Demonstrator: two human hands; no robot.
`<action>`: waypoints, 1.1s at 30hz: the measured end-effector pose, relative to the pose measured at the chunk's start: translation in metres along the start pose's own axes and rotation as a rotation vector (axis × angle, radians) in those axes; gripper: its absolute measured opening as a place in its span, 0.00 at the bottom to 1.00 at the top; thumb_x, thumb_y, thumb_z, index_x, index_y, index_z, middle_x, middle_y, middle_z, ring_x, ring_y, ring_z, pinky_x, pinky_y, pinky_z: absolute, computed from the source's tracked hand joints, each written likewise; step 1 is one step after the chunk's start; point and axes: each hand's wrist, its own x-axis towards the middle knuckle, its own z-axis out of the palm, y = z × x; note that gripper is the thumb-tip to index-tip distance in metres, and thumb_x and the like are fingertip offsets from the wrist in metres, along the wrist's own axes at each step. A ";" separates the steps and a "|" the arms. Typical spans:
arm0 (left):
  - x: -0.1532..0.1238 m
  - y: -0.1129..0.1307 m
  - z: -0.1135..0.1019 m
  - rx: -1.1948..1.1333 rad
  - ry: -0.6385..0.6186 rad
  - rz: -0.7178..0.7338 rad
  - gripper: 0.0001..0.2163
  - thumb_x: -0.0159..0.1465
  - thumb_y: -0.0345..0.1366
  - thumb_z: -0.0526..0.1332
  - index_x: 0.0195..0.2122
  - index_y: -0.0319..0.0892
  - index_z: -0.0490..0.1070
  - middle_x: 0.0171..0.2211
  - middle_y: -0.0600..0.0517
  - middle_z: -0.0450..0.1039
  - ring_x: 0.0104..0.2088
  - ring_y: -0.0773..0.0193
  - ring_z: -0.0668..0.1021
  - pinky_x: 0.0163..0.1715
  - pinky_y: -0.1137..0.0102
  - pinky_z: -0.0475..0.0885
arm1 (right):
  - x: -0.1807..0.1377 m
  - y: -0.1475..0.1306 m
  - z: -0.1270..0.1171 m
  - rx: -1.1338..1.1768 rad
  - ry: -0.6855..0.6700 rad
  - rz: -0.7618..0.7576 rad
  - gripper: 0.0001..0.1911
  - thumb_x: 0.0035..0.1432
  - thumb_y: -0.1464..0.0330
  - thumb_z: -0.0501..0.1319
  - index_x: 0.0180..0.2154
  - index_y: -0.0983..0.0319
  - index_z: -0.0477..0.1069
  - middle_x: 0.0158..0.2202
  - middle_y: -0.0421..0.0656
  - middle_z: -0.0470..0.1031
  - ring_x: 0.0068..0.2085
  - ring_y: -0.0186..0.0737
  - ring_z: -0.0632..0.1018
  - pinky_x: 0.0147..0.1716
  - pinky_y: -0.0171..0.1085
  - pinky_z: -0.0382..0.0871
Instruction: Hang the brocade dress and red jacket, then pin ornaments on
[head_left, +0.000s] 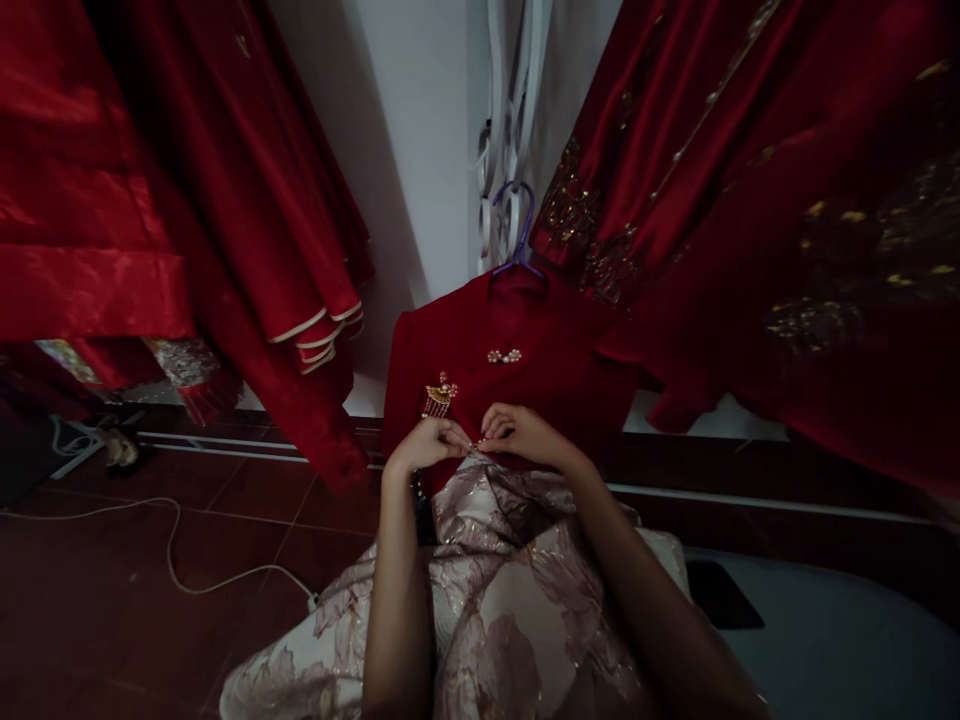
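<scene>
A red jacket (555, 390) hangs in front of me on a purple hanger (517, 235). At its chest sits a beaded clasp (504, 356), and to the left of that a gold brooch (439, 395) with hanging strands. Lower on the jacket's front, my left hand (429, 446) and my right hand (529, 436) meet almost fingertip to fingertip. Both are closed in a pinch on a small shiny clasp (477, 446), largely covered by the fingers. Pale floral fabric (517, 610) with mauve and gold patterns spreads below my hands, between my forearms.
Red garments (247, 200) hang on the left, and more with gold beading (750, 200) on the right. White scrolled metalwork (514, 100) stands against the wall. A white cable (176, 545) runs across the tiled floor. A dark flat object (724, 595) lies on a grey surface (840, 640) at lower right.
</scene>
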 end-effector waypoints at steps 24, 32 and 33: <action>0.008 0.000 0.007 0.168 0.192 -0.039 0.05 0.47 0.25 0.60 0.24 0.34 0.75 0.22 0.51 0.76 0.23 0.70 0.74 0.27 0.75 0.68 | 0.006 0.002 0.015 -0.246 0.062 -0.100 0.08 0.44 0.74 0.58 0.31 0.62 0.66 0.30 0.39 0.73 0.26 0.29 0.73 0.24 0.27 0.64; 0.008 -0.008 0.004 0.129 0.204 -0.058 0.07 0.47 0.24 0.60 0.29 0.35 0.71 0.28 0.50 0.76 0.26 0.69 0.75 0.26 0.75 0.70 | 0.003 -0.003 0.008 -0.338 0.129 -0.106 0.10 0.43 0.72 0.61 0.32 0.62 0.64 0.31 0.40 0.69 0.27 0.29 0.69 0.25 0.29 0.63; 0.007 -0.008 0.002 0.132 0.208 -0.055 0.10 0.46 0.23 0.60 0.31 0.36 0.70 0.29 0.50 0.76 0.26 0.70 0.75 0.25 0.76 0.69 | 0.000 -0.005 0.003 -0.362 0.134 -0.104 0.10 0.43 0.72 0.61 0.31 0.62 0.64 0.30 0.40 0.69 0.26 0.29 0.69 0.25 0.29 0.62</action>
